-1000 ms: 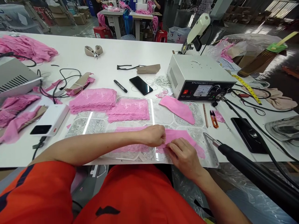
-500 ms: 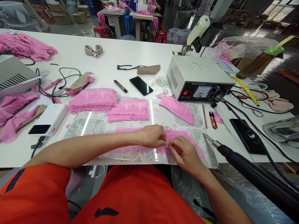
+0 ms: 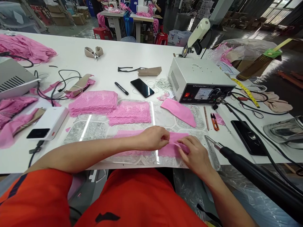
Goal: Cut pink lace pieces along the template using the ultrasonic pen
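Pink fabric strip (image 3: 170,151) lies beneath both hands on the clear patterned mat (image 3: 87,132), long axis left-right. Left hand (image 3: 157,138) curled over its middle (fingertips hidden; pinch cannot be told). Right hand (image 3: 197,153), nearer right end, fingers bent; grip unclear.

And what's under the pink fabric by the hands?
A marble-patterned mat shows around the pink fabric, so it probably runs beneath. What's directly underneath is covered; the left hand hides some fabric too.

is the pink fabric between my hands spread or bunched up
Mostly spread: the pink fabric lies flat on the mat beside your left hand; beneath your right hand, I can't tell.
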`<act>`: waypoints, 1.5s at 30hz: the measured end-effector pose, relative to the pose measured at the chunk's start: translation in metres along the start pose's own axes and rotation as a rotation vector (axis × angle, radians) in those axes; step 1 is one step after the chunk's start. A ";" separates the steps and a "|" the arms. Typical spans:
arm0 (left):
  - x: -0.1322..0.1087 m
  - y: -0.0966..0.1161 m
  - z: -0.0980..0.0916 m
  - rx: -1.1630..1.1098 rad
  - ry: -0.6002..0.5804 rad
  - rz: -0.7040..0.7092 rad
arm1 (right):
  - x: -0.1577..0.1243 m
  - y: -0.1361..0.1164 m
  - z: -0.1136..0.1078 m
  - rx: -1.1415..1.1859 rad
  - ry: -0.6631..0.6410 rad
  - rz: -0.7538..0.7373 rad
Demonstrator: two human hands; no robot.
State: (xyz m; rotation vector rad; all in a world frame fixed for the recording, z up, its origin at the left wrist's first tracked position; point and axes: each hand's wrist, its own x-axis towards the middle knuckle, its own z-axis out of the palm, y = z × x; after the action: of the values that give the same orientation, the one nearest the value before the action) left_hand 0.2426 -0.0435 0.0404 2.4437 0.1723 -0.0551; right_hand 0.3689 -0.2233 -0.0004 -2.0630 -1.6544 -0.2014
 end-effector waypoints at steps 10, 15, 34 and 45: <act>-0.009 -0.013 0.005 -0.180 -0.001 -0.016 | 0.009 0.022 -0.012 -0.252 0.019 0.201; -0.012 -0.018 0.007 -0.226 0.010 0.002 | -0.001 0.026 -0.012 -0.199 -0.018 0.224; -0.033 -0.038 -0.015 -0.835 -0.015 -0.308 | 0.085 -0.043 0.008 0.081 -0.014 -0.211; -0.117 -0.070 -0.036 -1.057 0.233 -0.601 | 0.111 -0.094 0.031 0.490 -0.230 -0.293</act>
State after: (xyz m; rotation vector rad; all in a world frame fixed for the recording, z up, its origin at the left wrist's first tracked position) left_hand 0.1168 0.0196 0.0335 1.2786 0.8062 0.0494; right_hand 0.3026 -0.0979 0.0434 -1.5191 -1.9074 0.3294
